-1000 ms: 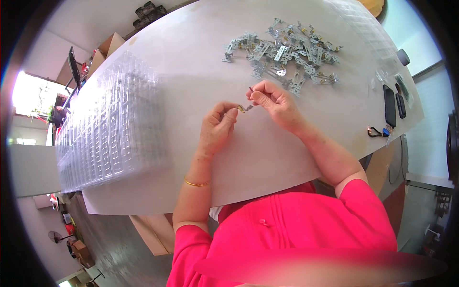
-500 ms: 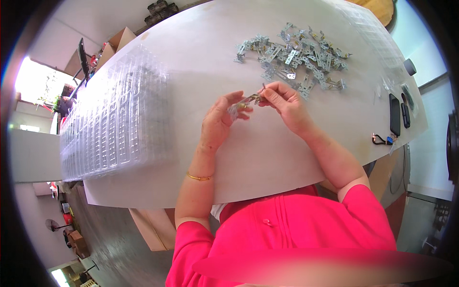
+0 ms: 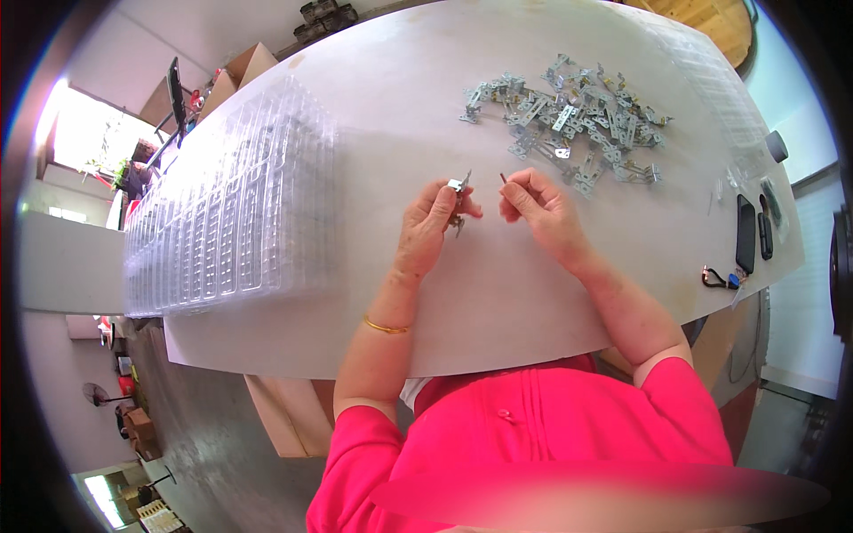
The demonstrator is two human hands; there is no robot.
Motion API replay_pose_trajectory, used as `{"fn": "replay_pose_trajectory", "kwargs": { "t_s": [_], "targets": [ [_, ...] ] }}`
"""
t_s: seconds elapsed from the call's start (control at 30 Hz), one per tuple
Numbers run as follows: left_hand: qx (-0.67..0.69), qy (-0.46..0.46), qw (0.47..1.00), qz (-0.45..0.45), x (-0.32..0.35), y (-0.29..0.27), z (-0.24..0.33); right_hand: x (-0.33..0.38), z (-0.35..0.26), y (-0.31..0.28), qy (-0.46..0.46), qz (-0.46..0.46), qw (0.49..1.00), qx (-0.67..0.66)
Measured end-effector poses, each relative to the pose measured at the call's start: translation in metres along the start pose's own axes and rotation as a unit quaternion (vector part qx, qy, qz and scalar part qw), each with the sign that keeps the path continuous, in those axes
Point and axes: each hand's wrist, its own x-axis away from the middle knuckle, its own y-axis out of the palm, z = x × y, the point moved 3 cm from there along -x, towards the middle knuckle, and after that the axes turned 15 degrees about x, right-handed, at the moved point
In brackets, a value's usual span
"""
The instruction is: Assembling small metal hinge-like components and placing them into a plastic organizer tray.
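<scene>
Above the near half of the table, my left hand (image 3: 426, 226) is closed round a small metal bracket (image 3: 457, 186), whose plates stick out above and below the fingers. To its right, a short gap away, my right hand (image 3: 542, 211) pinches a thin, dark, pin-like piece (image 3: 503, 178) between thumb and forefinger. The rest of that piece is hidden in the fingers, so its kind is unclear. Beyond both hands lies a loose pile of silvery metal brackets (image 3: 586, 120), some with brass-coloured parts.
A tall stack of clear plastic trays (image 3: 227, 204) stands on the white table (image 3: 382, 115) at the left. More clear trays (image 3: 702, 71) lie at the far right. Near the right edge are a black phone (image 3: 745, 233), a dark slim tool (image 3: 765, 233) and a black loop with a blue tag (image 3: 720, 279).
My hands have moved apart, and the right one no longer touches the bracket. My left hand has turned the bracket more upright. The whole view has shifted slightly.
</scene>
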Motion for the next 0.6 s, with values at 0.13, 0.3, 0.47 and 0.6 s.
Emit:
{"fn": "replay_pose_trajectory", "kwargs": {
  "t_s": [0.13,0.3,0.47,0.6],
  "targets": [
    [-0.018,-0.049,0.999,-0.012,0.001,0.0,-0.005,0.006,-0.007,0.006,-0.032,-0.032,0.999,0.023],
    [-0.045,-0.067,0.997,-0.004,0.001,0.004,-0.004,0.008,-0.011,0.007,-0.021,-0.033,0.998,0.055],
    [-0.143,-0.059,0.988,0.005,0.001,0.007,-0.002,0.008,-0.013,0.006,-0.022,-0.036,0.996,0.083],
    [-0.148,-0.055,0.987,0.027,0.005,0.006,-0.004,0.01,-0.011,0.006,-0.017,-0.031,0.994,0.104]
  ]
}}
